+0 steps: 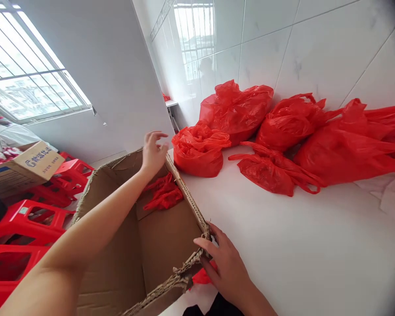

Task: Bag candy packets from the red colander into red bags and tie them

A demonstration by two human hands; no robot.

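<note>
A large open cardboard box [171, 237] with torn, ragged rims stands tilted in front of me. Inside it lies a crumpled red plastic bag [164, 192]. My left hand [154, 153] reaches across the box to its far corner; its fingers are bent and apart, with nothing seen between them. Whether it touches the rim there I cannot tell. At the near right corner my right hand [227, 267] grips the box edge, thumb over the rim and fingers along the outside. A bit of red plastic [202, 277] shows below that corner.
On the white tabletop [283, 245], several filled red plastic bags [238, 109] sit along the tiled wall. Red plastic stools [29, 219] stand on the left, some under a printed carton [36, 164]. A barred window [29, 70] is at the upper left.
</note>
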